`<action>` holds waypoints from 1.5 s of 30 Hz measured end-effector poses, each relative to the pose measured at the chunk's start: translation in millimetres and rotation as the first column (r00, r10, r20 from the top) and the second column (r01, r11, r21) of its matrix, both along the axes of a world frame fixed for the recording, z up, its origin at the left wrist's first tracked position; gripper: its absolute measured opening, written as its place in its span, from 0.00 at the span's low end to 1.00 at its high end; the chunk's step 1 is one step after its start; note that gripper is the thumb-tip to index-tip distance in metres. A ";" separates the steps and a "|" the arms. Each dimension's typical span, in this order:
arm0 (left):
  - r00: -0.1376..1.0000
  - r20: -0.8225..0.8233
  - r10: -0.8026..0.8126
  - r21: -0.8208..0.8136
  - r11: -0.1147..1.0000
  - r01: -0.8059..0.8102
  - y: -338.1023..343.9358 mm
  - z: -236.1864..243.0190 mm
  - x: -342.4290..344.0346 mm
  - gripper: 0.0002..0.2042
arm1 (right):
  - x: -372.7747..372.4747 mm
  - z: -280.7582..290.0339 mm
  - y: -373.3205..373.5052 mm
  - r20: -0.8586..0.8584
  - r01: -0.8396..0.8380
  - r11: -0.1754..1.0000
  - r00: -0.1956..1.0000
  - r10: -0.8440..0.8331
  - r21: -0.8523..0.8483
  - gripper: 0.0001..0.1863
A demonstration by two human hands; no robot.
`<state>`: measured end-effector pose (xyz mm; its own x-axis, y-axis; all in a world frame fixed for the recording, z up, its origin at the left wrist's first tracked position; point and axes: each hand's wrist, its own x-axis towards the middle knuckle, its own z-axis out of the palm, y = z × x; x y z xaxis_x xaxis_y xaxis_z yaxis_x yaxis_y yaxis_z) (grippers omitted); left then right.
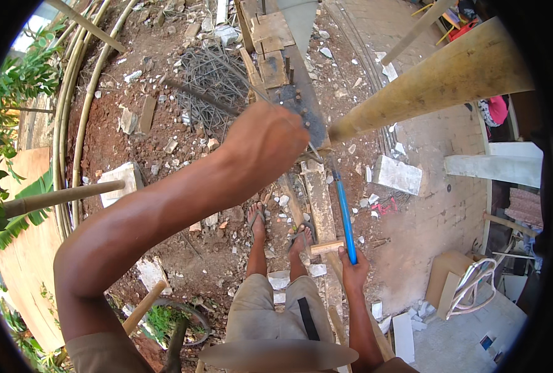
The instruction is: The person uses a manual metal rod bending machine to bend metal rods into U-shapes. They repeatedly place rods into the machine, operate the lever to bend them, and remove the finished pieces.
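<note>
A: Take the middle of the view as the dial. Where is the left hand (pixel 269 133)?
B: At twelve o'clock, over the wooden bench (pixel 272 69) with upright metal pegs. Its fingers are curled in tightly, holding a thin metal rod (pixel 314 151) that shows on both sides of the fist, toward eleven and toward one.

A: And the dark bar (pixel 195 94)?
B: That one lies around eleven, running in toward the left wrist. I cannot tell whether the hand touches it.

A: What about the right hand (pixel 354 271)?
B: Between four and five. Its fingers are wrapped around the lower end of a blue tubular handle (pixel 345 214), which slants up from there, its far end near one o'clock of the middle, just below the bench.

A: Anything close to that grip?
B: A short wooden crosspiece (pixel 327 247), just beside the hand toward its ten o'clock, over a narrow plank (pixel 318 199).

A: Farther out?
B: A tangle of wire (pixel 211 84) on the soil at eleven, a thick bamboo pole (pixel 438 81) at two, a pale block (pixel 398 175) at three, and two sandalled feet (pixel 258 225) at six.
</note>
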<state>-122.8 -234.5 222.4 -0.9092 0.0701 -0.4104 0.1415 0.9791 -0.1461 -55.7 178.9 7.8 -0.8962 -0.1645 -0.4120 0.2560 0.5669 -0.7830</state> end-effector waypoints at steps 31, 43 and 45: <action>0.507 -0.659 -0.556 0.055 0.636 0.770 52.4 -72.3 -64.9 0.01 | -152.1 133.0 -176.2 -0.201 0.014 0.578 0.930 -0.307 -0.816 0.12; 0.712 -0.692 -0.114 0.123 0.954 0.272 32.3 -80.1 37.3 0.04 | -95.6 62.0 -163.6 -0.200 -0.011 0.885 0.975 -0.093 -0.465 0.16; 0.729 -0.665 0.161 0.299 0.952 0.062 18.2 -91.6 58.7 0.05 | -83.5 42.8 -164.0 -0.076 0.036 0.902 0.994 -0.076 -0.430 0.16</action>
<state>-64.1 -216.3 130.8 -0.9382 0.0269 0.3451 0.0647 0.9930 0.0987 -139.2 14.9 50.5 -0.9387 -0.2555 -0.2316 0.1952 0.1599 -0.9676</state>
